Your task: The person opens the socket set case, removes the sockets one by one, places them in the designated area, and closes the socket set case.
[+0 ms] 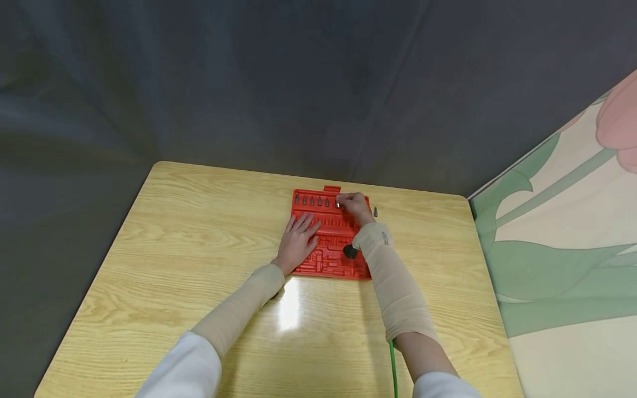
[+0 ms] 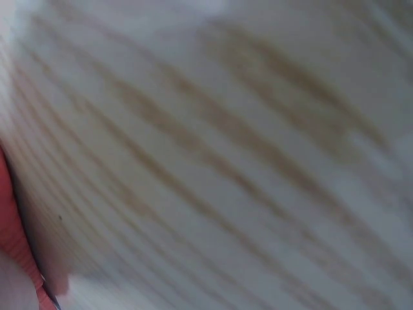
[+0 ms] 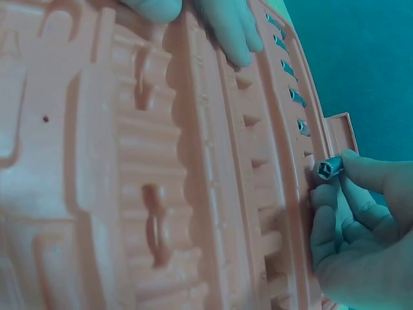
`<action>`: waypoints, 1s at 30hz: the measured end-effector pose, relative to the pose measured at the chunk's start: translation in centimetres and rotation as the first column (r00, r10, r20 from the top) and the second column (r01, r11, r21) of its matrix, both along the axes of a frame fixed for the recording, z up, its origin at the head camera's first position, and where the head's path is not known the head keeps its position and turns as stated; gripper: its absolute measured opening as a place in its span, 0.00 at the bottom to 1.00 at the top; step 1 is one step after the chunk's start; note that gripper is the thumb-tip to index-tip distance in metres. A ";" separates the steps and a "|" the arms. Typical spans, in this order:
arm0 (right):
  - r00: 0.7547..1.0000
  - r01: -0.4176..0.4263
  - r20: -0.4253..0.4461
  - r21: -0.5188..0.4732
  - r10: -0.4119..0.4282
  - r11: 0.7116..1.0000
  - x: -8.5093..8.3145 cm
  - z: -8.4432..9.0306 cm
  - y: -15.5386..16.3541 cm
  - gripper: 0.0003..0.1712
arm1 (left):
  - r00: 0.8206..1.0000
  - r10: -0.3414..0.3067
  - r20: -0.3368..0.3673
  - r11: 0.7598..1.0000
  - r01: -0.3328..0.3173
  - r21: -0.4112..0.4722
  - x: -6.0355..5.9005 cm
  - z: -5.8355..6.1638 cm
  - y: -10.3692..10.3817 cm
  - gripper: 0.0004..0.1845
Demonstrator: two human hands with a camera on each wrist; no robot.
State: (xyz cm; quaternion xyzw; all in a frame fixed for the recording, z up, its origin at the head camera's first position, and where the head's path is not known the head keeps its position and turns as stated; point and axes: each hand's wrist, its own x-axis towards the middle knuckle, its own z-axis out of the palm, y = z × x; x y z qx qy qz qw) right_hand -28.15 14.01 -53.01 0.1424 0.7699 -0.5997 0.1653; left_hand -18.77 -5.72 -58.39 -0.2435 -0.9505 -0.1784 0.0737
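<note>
A red molded tool case (image 1: 328,270) lies flat and open on the table, its latch tab at the far side. My left hand (image 1: 297,242) rests with spread, straight fingers on its left part; those fingertips (image 3: 239,48) also show in the right wrist view. Thumb and fingers of my right hand (image 1: 355,205) pinch a small metal socket bit (image 3: 330,168) over the far row of slots. The square hole in its end shows in the right wrist view. To its left, several socket bits (image 1: 312,200) stand in that row. The left wrist view shows mostly wood grain.
Another socket bit (image 1: 375,211) is on the wooden table (image 1: 199,221), just right of the case. A dark curtain (image 1: 249,99) hangs behind the far table edge. Along my right forearm runs a green cable (image 1: 393,367). A patterned cloth (image 1: 572,249) covers the right side.
</note>
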 end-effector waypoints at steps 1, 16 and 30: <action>1.000 0.002 0.004 -0.002 -0.002 1.000 0.1 0.0 0.0 0.17 | 1.000 -0.002 0.001 1.000 0.002 0.001 0.0 0.0 -0.1 0.23; 1.000 0.016 0.005 -0.071 -0.015 0.997 0.4 0.4 1.9 0.17 | 1.000 -0.016 0.011 1.000 0.015 0.019 0.2 0.2 -0.2 0.23; 0.938 0.341 -0.029 -0.091 -0.345 0.936 1.9 1.1 11.8 0.19 | 0.999 -0.049 -0.003 0.999 0.049 0.020 -0.7 0.7 0.4 0.22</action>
